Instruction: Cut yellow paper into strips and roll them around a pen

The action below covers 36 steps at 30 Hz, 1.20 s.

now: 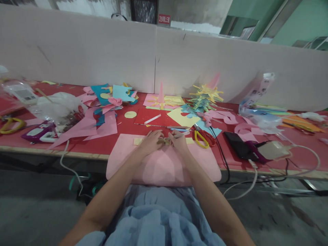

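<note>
My left hand (153, 139) lies palm down with its fingers stretched out, on a pale yellow paper strip (138, 141). Its fingertips touch a small olive-coloured piece (167, 141), partly hidden between the hands. My right hand (179, 140) is closed around a slim grey pen (179, 135), its tip close to that piece. Under both hands, a large pink sheet (164, 167) covers the table's front edge and hangs toward my lap.
Yellow-handled scissors (201, 139) and a white pen (152, 119) lie beyond the sheet. A layered paper tree (207, 94) stands behind. Pink scraps (102, 126) and a purple device (39, 131) are left; a phone (239, 146) and cables are right. A white partition (102, 54) closes the back.
</note>
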Available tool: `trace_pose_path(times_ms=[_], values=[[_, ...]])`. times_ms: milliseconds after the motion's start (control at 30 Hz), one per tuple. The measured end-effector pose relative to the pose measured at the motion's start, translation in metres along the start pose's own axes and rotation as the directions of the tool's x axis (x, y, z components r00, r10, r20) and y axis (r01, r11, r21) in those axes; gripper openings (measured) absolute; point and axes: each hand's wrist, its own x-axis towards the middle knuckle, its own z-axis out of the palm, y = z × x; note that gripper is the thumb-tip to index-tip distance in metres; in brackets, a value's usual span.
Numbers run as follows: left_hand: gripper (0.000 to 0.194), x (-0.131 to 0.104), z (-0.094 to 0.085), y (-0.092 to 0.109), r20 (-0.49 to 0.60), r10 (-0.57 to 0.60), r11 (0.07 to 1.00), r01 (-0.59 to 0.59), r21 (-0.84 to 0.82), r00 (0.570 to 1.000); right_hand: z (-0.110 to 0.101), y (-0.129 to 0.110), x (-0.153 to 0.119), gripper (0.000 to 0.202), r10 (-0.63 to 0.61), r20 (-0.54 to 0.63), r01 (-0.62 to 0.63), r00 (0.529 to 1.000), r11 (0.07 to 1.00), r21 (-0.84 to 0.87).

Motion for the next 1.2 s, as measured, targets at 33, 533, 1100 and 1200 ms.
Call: trace_pose_path(times_ms=[33,533,1100,1200], values=[[0.023,-0.0001,-0.0003,0.0001,0.004,0.0,1.0,0.0,-0.006,1.0,0.0,0.0002,-0.0001,0.031,0.003,0.0,-0.003,1.0,1.0,-0.012],[0.025,-0.0004,-0.0039,0.0032,0.007,-0.01,1.0,0.01,-0.021,1.0,0.0,-0.0049,-0.0029,0.025,0.036,-0.032,-0.038,0.999,0.998,-0.056],[0.021,-0.0001,-0.0019,0.0023,0.008,-0.01,1.0,0.01,-0.007,1.0,-0.0001,-0.0039,-0.002,0.025,0.01,-0.094,-0.019,0.995,0.995,-0.096],[0.02,-0.0001,-0.0011,0.0016,-0.003,0.0,1.0,0.0,-0.014,1.0,-0.0006,-0.0042,-0.0021,0.024,-0.006,-0.125,-0.013,0.992,0.99,-0.143]])
